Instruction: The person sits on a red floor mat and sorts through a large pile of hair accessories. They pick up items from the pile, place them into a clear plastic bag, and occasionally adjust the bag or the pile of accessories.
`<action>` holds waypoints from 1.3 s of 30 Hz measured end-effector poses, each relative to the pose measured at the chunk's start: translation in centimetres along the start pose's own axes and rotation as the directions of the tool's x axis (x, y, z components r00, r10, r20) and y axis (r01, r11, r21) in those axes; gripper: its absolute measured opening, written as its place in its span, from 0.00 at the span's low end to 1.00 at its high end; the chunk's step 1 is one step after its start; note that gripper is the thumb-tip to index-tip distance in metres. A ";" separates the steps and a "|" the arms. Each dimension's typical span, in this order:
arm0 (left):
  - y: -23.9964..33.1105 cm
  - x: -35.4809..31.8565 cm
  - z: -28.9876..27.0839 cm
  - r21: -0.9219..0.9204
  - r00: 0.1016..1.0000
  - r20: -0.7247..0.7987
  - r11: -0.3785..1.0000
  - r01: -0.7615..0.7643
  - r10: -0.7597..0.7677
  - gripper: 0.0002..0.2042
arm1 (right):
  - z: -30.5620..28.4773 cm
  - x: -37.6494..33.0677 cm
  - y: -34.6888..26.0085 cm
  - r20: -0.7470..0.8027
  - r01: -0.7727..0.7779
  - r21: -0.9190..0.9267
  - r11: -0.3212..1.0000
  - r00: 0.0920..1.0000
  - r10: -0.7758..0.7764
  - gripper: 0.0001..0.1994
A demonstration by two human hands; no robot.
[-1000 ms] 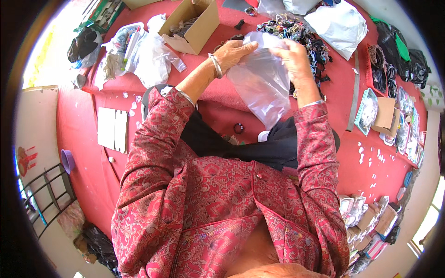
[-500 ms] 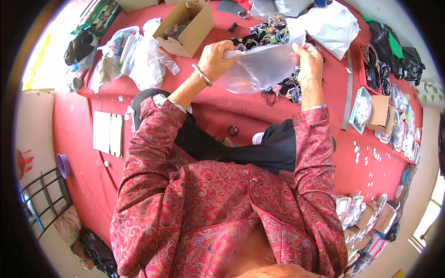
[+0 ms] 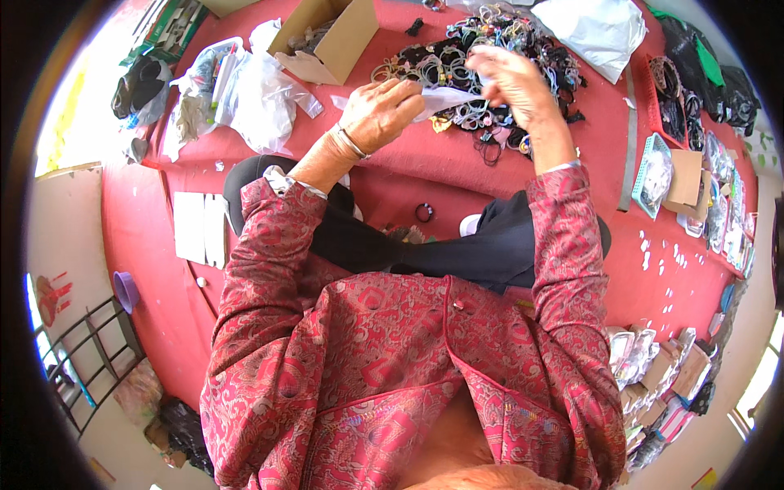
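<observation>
A: Where is the clear plastic bag (image 3: 447, 100)?
B: Up in front of the person, slanting between the two hands, over the near edge of the tangled pile of bands and cords (image 3: 445, 69).
A: What is each grip doing?
B: The left hand (image 3: 380, 117) has its fingers curled tightly around the bag. The right hand (image 3: 516, 86) is blurred, its fingers partly spread and the bag's far end by its thumb; whether it pinches the plastic, I can't make out.
A: And how far along does this look?
B: Early, I'd judge. The bag is picked up and held out between the hands, but it looks thin and narrow, and I see nothing inside. The pile lies loose on the red cloth (image 3: 408, 151), none of it visibly bagged.
A: What sits around that?
B: A cardboard box (image 3: 347, 49) left of the pile, crumpled plastic bags (image 3: 257, 106) further left, and a white bag (image 3: 592, 37) behind the pile to the right. Beyond it on the right are a red basket (image 3: 653, 94) and a turquoise basket (image 3: 639, 175). A dark beaded ring (image 3: 424, 212) lies nearer the person's legs.
</observation>
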State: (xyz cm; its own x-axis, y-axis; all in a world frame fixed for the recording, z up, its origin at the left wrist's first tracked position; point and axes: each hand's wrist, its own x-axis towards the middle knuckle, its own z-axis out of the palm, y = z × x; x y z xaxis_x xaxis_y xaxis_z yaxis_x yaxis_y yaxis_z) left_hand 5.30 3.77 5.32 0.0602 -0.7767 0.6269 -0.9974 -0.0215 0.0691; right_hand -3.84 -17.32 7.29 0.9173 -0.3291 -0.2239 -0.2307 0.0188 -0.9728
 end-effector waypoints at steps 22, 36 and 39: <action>-1.4 -1.3 1.6 -0.374 0.643 0.423 0.523 0.766 -0.638 0.13 | 1.3 0.9 0.7 -0.324 0.098 -0.025 0.995 0.941 -0.100 0.04; -4.5 -2.1 0.3 -0.230 0.653 0.167 0.615 0.755 -0.739 0.14 | -3.3 -0.2 -1.3 -0.153 0.168 -0.047 0.985 0.973 -0.173 0.09; -5.6 -2.8 -0.6 -0.169 0.605 0.084 0.587 0.791 -0.792 0.16 | 2.3 -1.7 -0.7 0.603 0.082 -0.376 0.923 0.778 0.177 0.14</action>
State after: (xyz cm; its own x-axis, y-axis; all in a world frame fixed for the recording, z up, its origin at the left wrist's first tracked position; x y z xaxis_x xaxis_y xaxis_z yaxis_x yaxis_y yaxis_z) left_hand 10.70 6.42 3.70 0.8225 -0.5060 0.2596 -0.5313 -0.5209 0.6681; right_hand -4.48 -14.64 8.23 0.8685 0.3169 -0.3813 -0.2598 -0.3642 -0.8944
